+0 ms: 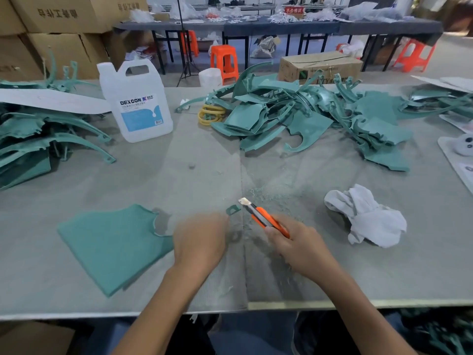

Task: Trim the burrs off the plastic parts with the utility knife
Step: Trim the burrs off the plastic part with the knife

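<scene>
A flat teal plastic part [112, 244] lies on the table in front of me, its right end under my left hand [202, 239]. My left hand is blurred and holds the part; a small teal tab [233, 209] sticks out past its fingers. My right hand [299, 248] grips an orange utility knife [266, 217], blade out and pointing up-left, its tip just right of the tab. Teal shavings lie on the table beyond the blade.
A big heap of teal parts [307, 116] fills the far middle and right; another stack [38, 139] sits at the left. A white jug [138, 103] stands at centre-left, yellow rings [210, 115] beside the heap. A crumpled white cloth [366, 216] lies right of the knife.
</scene>
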`<state>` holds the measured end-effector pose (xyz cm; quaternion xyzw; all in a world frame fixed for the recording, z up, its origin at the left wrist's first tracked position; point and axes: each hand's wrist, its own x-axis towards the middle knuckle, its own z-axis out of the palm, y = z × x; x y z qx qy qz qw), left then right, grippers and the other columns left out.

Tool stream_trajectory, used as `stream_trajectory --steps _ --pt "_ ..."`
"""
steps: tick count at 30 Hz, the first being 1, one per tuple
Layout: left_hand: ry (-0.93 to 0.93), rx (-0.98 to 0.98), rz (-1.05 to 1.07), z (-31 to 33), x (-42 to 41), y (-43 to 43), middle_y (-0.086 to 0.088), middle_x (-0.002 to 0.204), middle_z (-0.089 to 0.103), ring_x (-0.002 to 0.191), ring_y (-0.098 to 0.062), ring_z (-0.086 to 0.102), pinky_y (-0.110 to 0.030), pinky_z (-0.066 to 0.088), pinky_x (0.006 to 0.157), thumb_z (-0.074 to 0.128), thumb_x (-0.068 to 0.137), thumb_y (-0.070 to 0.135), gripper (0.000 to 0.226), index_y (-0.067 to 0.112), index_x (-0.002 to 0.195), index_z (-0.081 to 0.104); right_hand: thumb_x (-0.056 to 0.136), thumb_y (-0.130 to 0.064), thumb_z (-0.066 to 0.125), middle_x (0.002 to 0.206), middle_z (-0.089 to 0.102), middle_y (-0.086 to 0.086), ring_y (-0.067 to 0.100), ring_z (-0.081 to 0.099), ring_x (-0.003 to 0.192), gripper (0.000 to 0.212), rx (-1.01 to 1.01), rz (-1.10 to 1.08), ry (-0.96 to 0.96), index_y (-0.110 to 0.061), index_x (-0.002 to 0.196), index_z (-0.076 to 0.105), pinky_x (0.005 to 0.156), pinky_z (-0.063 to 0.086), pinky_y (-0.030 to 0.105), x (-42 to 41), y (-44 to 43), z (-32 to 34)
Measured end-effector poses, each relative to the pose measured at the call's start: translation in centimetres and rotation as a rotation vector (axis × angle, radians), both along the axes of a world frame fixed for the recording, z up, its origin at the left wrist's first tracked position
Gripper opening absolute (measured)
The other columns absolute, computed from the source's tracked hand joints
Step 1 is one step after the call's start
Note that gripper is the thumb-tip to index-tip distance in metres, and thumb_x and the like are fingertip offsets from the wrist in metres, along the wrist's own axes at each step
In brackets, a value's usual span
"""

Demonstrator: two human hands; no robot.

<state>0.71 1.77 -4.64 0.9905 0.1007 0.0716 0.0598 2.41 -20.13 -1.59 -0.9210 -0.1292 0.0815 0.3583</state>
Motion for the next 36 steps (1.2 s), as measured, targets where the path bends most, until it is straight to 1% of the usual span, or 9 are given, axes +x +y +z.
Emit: stream_trajectory --steps 4,7,9,15,22,24,29,32,36 --pt "-0.020 -0.082 -0.028 0.7 0.3 0.8 -0.002 0.085 0.065 0.083 -0.031 0.063 -0.037 0.036 0.067 0.006 0.101 0.057 0.056 0.026 0.092 0.051 0.102 -0.048 0.049 0.071 0.065 -0.007 0.013 0.064 0.067 0.016 0.135 -0.056 -0.003 -0.043 0.114 0.059 0.068 0.056 0.040 0.2 0.1 -0.3" --pt "-0.059 -0.237 -0.064 1.7 -0.1 1.5 0.006 0.065 0.051 0.060 -0.019 0.052 -0.034 0.027 0.057 0.014 0.103 0.053 0.034 0.030 0.090 0.035 0.101 -0.054 0.047 0.073 0.065 -0.012 0.008 0.061 0.062 0.016 0.189 0.000 -0.053 -0.045 0.111 0.056 0.064 0.053 0.039 -0.4 0.5 -0.3" --pt "-0.083 -0.316 -0.113 2.7 -0.4 1.9 0.006 0.063 0.050 0.059 -0.019 0.048 -0.037 0.030 0.059 0.022 0.105 0.047 0.023 0.031 0.090 0.030 0.101 -0.054 0.046 0.073 0.065 -0.006 0.010 0.060 0.061 0.013 0.192 0.012 -0.112 -0.044 0.107 0.052 0.062 0.052 0.040 -0.7 0.6 -0.5" --pt "-0.169 -0.698 -0.189 6.9 -1.0 2.6 -0.002 0.064 0.055 0.064 -0.022 0.049 -0.047 0.044 0.068 0.044 0.104 0.029 0.025 0.022 0.081 0.042 0.102 -0.048 0.049 0.077 0.064 -0.003 0.014 0.062 0.065 0.008 0.274 0.086 -0.219 -0.047 0.110 0.048 0.063 0.053 0.045 -1.5 1.3 -0.6" --pt "-0.119 -0.834 -0.210 8.2 -1.6 2.3 0.013 0.053 0.050 0.052 -0.009 0.038 -0.033 0.032 0.058 0.042 0.089 0.042 0.021 0.027 0.076 0.049 0.100 -0.059 0.037 0.066 0.052 -0.013 0.008 0.051 0.054 0.024 0.086 0.072 -0.398 -0.040 0.109 0.048 0.049 0.036 0.026 -0.7 1.9 -0.3" --pt "-0.089 -0.874 -0.207 8.2 -1.9 2.5 0.014 0.051 0.049 0.049 -0.008 0.037 -0.033 0.031 0.057 0.042 0.087 0.042 0.021 0.028 0.075 0.050 0.102 -0.053 0.042 0.065 0.054 -0.009 0.007 0.052 0.052 0.018 0.128 -0.051 -0.379 -0.039 0.111 0.048 0.048 0.041 0.031 0.5 1.4 0.2" --pt "-0.129 -0.813 -0.218 8.5 -2.5 2.3 0.012 0.056 0.049 0.053 -0.009 0.039 -0.036 0.034 0.059 0.040 0.090 0.045 0.023 0.026 0.078 0.047 0.100 -0.052 0.046 0.069 0.061 0.000 0.016 0.058 0.057 0.013 0.278 -0.125 -0.306 -0.041 0.108 0.051 0.054 0.051 0.045 1.1 0.7 1.0" --pt "-0.147 -0.647 -0.224 8.1 -2.7 1.3 0.007 0.060 0.051 0.056 -0.013 0.045 -0.040 0.040 0.060 0.034 0.095 0.049 0.026 0.027 0.084 0.042 0.099 -0.051 0.051 0.080 0.066 -0.002 0.018 0.062 0.063 0.010 0.577 -0.055 -0.122 -0.043 0.102 0.056 0.046 0.052 0.035 0.0 2.3 1.9" --pt "-0.103 -0.369 -0.371 6.5 -3.6 -0.8 0.009 0.066 0.049 0.063 -0.012 0.050 -0.037 0.038 0.058 0.026 0.103 0.046 0.020 0.033 0.096 0.039 0.084 -0.053 0.074 0.066 0.056 -0.002 0.014 0.049 0.053 0.023 0.979 -0.042 0.306 -0.032 0.080 0.066 0.043 0.042 0.025 -0.5 3.6 3.2"
